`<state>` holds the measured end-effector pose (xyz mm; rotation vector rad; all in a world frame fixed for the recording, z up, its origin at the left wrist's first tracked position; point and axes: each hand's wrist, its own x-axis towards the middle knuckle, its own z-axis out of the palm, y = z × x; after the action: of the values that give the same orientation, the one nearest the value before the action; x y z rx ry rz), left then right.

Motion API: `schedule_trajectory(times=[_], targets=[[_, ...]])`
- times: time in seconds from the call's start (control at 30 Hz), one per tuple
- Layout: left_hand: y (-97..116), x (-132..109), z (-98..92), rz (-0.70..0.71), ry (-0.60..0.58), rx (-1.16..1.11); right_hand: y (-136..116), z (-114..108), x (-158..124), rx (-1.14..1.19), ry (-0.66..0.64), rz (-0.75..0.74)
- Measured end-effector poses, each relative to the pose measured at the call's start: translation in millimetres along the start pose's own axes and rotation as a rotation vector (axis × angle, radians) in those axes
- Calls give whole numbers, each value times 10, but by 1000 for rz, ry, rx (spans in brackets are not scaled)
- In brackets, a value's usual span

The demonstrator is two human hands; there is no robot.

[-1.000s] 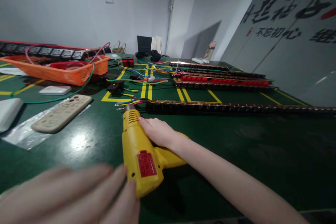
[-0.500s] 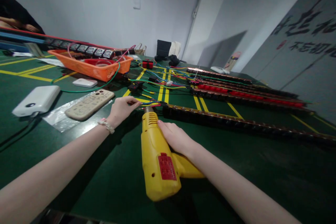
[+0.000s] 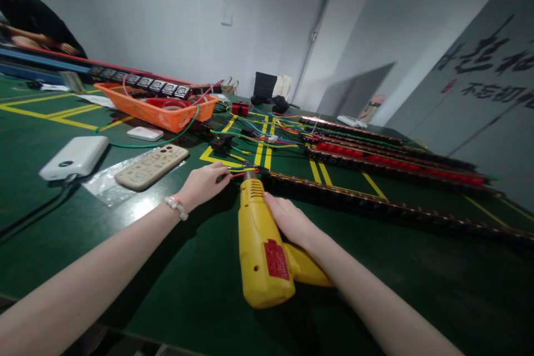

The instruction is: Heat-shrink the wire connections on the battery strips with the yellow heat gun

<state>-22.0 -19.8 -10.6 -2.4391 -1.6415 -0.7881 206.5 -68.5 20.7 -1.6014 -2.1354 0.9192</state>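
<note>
My right hand [image 3: 287, 219] is wrapped around a yellow heat gun [image 3: 261, 250] with a red vent panel. The gun points away from me, and its metal nozzle [image 3: 249, 175] is right at a bundle of thin coloured wires [image 3: 240, 169]. These wires come out of the near end of a long dark strip [image 3: 375, 200] lying on the green table. To the left of the nozzle, my left hand [image 3: 203, 184] pinches the wires' free ends between thumb and fingers. The fingertips partly hide those ends.
On the left lie a phone in a beige case [image 3: 152, 167], a plastic bag [image 3: 102, 186], a white power bank [image 3: 75, 158] with a cable and a small white case [image 3: 145, 133]. Behind are an orange basket [image 3: 167, 117], more strips [image 3: 400, 161] and loose wires. A person [image 3: 37, 22] sits far left.
The view has shifted slightly, so most things appear further right. The heat gun's nozzle has moved a little along the wires toward the strip. Both hands keep their grip.
</note>
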Motion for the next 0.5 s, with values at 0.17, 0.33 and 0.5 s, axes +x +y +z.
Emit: schedule_trajectory(times=[0.17,0.33,0.5], targets=[[-41,13,37,-85,-115,-7,106,-76,-52,-10,28,60],[-74,61,75,-168,-147,-133,120,-77,-46,-48,43,82],[-151,111,129,-229,-191,-345,29,-52,-23,-66,34,70]])
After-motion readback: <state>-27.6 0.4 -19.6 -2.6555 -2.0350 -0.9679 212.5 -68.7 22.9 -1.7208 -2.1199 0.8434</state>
